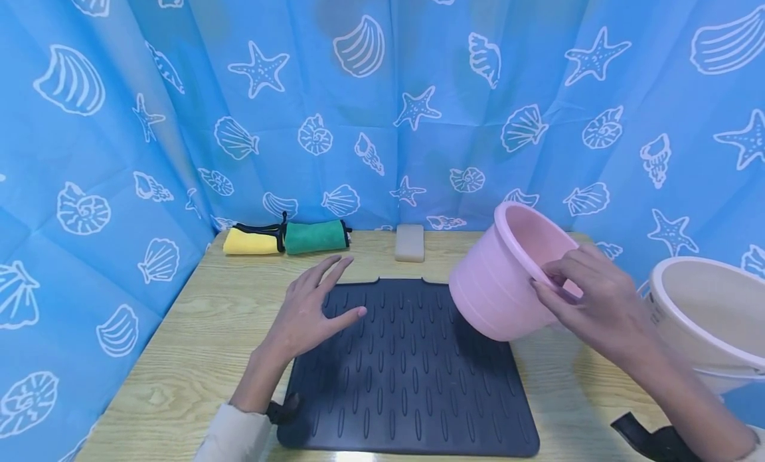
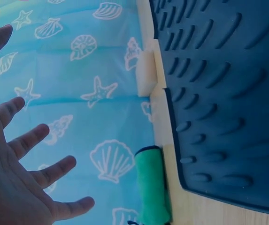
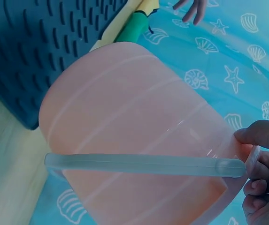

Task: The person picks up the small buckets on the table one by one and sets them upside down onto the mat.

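Observation:
My right hand (image 1: pixel 574 293) grips the rim of a pink plastic bucket (image 1: pixel 505 276), which is tilted and held above the right side of a dark ribbed mat (image 1: pixel 412 376). In the right wrist view the pink bucket (image 3: pixel 129 131) fills the frame, its clear handle (image 3: pixel 143 165) lying across it, with my fingers (image 3: pixel 261 187) curled on the rim. My left hand (image 1: pixel 313 306) hovers open with spread fingers over the mat's left part and holds nothing. The left wrist view shows the open left hand (image 2: pixel 26 173) and the mat (image 2: pixel 223 93).
A yellow cloth (image 1: pixel 251 241) and a green cloth (image 1: pixel 315 237) lie at the back left of the wooden table (image 1: pixel 197 342). A beige sponge block (image 1: pixel 410 242) sits at the back centre. A cream bucket (image 1: pixel 711 322) stands at the right. A blue seashell curtain (image 1: pixel 382 97) surrounds the table.

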### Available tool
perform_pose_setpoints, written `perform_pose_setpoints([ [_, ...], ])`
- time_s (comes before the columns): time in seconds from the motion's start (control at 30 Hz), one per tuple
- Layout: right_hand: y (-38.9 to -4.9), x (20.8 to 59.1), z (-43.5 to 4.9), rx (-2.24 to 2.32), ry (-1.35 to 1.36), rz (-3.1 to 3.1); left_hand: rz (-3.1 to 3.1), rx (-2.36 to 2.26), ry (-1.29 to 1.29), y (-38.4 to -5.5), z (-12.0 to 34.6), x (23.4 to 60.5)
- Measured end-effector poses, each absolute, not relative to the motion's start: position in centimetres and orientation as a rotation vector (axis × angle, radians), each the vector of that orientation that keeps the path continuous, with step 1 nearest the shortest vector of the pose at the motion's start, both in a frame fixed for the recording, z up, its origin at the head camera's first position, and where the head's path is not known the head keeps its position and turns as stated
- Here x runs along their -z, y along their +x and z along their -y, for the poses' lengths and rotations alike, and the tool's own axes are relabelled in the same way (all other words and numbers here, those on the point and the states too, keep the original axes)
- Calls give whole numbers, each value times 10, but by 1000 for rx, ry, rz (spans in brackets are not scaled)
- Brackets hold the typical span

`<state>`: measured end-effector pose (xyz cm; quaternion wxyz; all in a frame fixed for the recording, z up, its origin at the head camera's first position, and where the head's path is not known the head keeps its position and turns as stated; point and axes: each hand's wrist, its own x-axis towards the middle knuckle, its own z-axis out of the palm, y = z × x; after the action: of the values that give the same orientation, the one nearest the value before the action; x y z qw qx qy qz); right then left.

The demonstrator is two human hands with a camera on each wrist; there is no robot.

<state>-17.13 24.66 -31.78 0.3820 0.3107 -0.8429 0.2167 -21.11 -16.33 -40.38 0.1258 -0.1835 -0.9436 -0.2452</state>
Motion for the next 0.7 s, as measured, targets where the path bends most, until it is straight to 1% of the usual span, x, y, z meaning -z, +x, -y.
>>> perform_pose_setpoints([
  [0.7,-173,313,-224,-584,862,2072,2755,851,-574,-218,140,399],
])
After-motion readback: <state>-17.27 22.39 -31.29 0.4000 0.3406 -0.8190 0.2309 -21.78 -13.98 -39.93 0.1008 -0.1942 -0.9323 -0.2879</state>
